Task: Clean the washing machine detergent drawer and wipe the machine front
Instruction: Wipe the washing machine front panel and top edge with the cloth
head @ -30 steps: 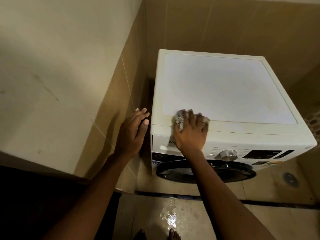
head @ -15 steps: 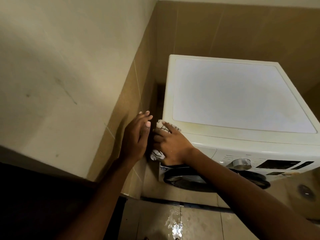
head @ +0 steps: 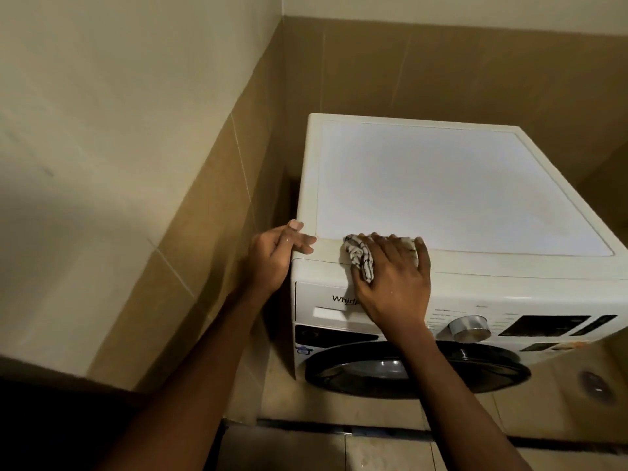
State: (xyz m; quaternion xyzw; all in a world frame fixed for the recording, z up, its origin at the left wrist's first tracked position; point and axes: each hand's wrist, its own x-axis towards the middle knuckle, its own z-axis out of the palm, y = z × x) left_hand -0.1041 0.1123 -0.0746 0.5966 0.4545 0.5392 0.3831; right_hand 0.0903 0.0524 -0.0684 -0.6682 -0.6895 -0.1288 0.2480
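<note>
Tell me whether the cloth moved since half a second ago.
Yes. The cloth went right, from the washing machine's front-left corner to its top front edge above the logo.

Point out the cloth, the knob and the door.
cloth (head: pixel 361 259): head view, bunched part showing beside the hand
knob (head: pixel 469 326): head view, silver front face
door (head: pixel 486 368): head view, black rim right of the forearm
</note>
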